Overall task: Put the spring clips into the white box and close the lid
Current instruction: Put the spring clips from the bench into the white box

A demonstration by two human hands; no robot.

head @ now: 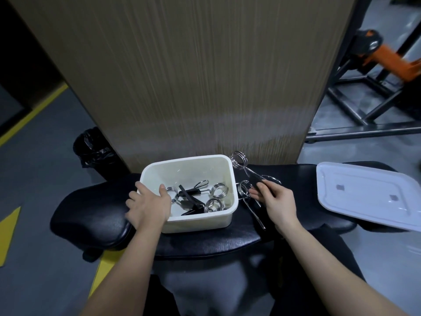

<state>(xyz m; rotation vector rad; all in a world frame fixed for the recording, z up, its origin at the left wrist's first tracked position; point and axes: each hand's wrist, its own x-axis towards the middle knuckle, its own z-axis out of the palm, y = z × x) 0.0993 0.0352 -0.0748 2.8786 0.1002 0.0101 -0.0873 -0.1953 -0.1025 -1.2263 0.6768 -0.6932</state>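
Observation:
The white box (224, 221) stands open on a black padded bench (95, 215), with several chrome spring clips (218, 189) with black grips lying inside. My left hand (148, 205) grips the box's left rim, thumb inside. My right hand (274, 199) sits just right of the box, fingers closed on the black handle of a spring clip (239, 160) whose coil stands up past the box's far right corner. Another spring clip (244, 189) lies on the bench beside the box, by my right fingertips. The white lid (369, 195) lies flat at the right.
A tall wood-grain panel (193, 76) rises right behind the box. A black bin with a bag (95, 148) stands on the floor at the left. Black and orange gym equipment frames (376, 71) fill the upper right. Yellow floor markings (9, 231) lie at the left.

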